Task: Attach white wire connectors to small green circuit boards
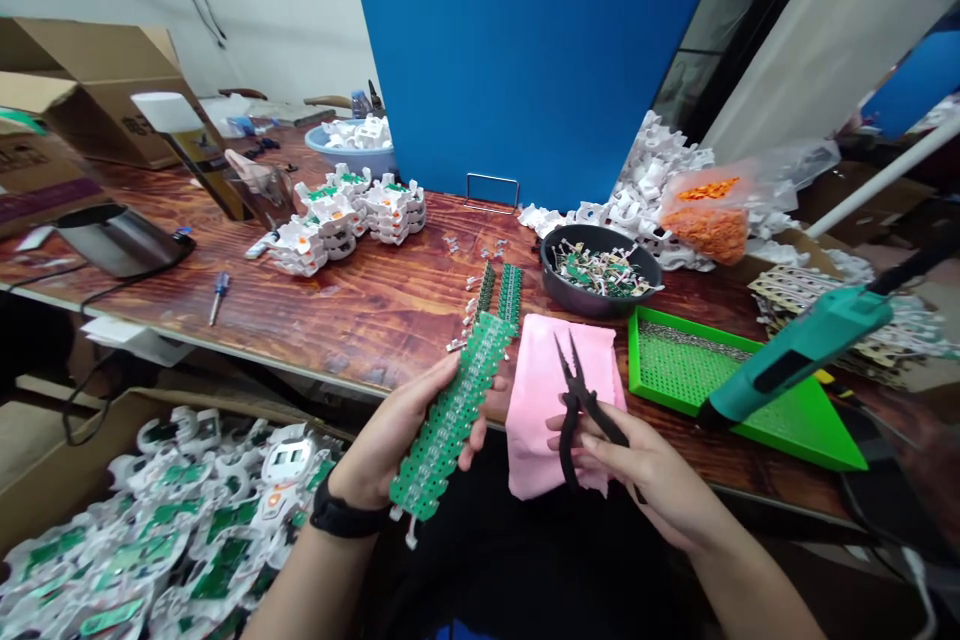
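Observation:
My left hand [401, 430] is wrapped around a long green circuit board panel [454, 420], tilted so its far end points toward the back of the table. A row of small clear parts runs along the panel, and a small white connector hangs from its near end. In my right hand [626, 455] are black long-nose pliers [576, 395], their jaws slightly apart and pointing away from me. Beneath the pliers lies a pink cloth [532, 370] at the table's edge. Just beyond the panel, narrow green board strips [510, 290] lie on the table.
A black bowl [551, 295] holds wired small boards. To the right are a green tray [810, 435] and a teal electric screwdriver [802, 355]. White housings [322, 235] are stacked at left. A cardboard box [45, 465] of housings stands below the table. A blue panel [525, 50] rises behind.

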A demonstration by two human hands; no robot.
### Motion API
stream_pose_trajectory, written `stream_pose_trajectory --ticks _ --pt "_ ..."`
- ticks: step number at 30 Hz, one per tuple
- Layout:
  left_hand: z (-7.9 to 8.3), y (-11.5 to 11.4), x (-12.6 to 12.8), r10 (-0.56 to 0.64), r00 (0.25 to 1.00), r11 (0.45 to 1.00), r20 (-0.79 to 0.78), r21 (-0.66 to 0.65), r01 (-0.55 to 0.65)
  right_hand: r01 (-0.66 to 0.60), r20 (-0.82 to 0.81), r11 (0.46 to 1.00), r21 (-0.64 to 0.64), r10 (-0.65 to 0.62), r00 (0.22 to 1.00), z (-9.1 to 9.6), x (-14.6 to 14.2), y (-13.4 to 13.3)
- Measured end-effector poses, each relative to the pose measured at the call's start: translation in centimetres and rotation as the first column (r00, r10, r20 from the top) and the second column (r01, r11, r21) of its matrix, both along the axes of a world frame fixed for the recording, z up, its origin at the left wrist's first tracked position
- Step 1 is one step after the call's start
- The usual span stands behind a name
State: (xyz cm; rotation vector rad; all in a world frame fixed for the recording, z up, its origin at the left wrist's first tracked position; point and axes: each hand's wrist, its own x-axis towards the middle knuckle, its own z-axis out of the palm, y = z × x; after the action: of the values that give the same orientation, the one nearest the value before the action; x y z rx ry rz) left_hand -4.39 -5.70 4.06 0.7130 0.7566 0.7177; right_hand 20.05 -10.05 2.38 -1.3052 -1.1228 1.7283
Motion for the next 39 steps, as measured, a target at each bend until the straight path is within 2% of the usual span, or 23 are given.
stream_pose_trajectory --ticks 3,6,9,14,23,29,35,37,39 --pt "0.2 -0.4 0.1 -0.075 0.995 0.996 -0.068 0.038 0.078 -0.096 0.113 0.991 0.092 0.085 0.99 -0.1 0.4 -0.1" --pt "0.5 -0.5 0.1 -0.092 0.991 0.995 -0.097 0.036 0.096 -0.162 0.292 0.966 0.2 0.099 0.951 -0.1 0.5 -0.4" --pt "0.8 -0.4 0.2 -0.104 0.991 0.992 -0.086 0.06 0.109 -0.188 0.41 0.954 0.232 0.079 0.909 0.4 0.5 -0.8" --pt "0.7 -0.3 0.2 -0.136 0.985 0.988 -0.102 0.064 0.143 -0.207 0.503 0.944 0.255 0.053 0.862 1.0 0.8 -1.2" --pt "0.8 -0.3 0.0 -0.165 0.974 0.982 -0.153 0.069 0.177 -0.254 0.554 0.921 0.295 0.052 0.831 1.0 0.9 -1.1" --pt "0.1 -0.3 -0.1 -0.195 0.962 0.974 -0.193 0.074 0.212 -0.27 0.593 0.92 0.284 0.053 0.803 1.2 0.9 -0.9" --pt "-0.3 0.5 -0.2 -0.31 0.936 0.943 -0.166 0.075 0.326 -0.263 0.601 0.939 0.223 0.08 0.795 1.1 0.9 -1.0" --pt "-0.4 0.9 -0.4 -0.309 0.927 0.928 -0.212 0.147 0.343 -0.24 0.594 0.947 0.212 0.07 0.802 1.0 0.8 -0.9" --pt "-0.4 1.3 -0.6 -0.192 0.93 0.904 -0.315 0.312 0.292 -0.188 0.591 0.956 0.224 0.02 0.806 0.8 0.8 -0.8"
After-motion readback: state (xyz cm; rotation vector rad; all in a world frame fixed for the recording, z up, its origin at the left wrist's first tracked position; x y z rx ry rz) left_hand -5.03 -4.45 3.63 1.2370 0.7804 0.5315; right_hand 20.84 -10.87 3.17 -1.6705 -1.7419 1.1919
